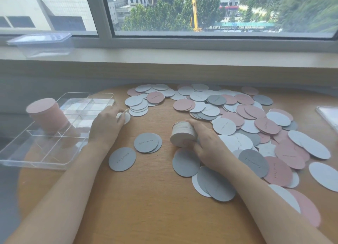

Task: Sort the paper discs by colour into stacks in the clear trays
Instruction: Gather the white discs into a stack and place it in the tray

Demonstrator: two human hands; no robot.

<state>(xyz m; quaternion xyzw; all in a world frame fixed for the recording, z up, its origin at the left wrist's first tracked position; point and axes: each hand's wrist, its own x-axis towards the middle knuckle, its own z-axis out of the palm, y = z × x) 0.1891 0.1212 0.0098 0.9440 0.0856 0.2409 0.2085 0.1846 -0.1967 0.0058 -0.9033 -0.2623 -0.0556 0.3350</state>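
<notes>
Dozens of pink, white and grey paper discs (237, 122) lie loose across the wooden bench (146, 198). The right hand (204, 143) grips a white stack (182, 133) on edge, probably squaring it. The left hand (106, 126) pinches one white disc (126, 118) beside the clear tray (54, 133), where a pink stack (47, 115) already stands.

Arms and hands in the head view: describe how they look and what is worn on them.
Both forearms are bare, with no sleeves in view. The left hand and right hand wear no gloves, and no watch, bracelet or rings show on wrists or fingers. No markings are visible.
</notes>
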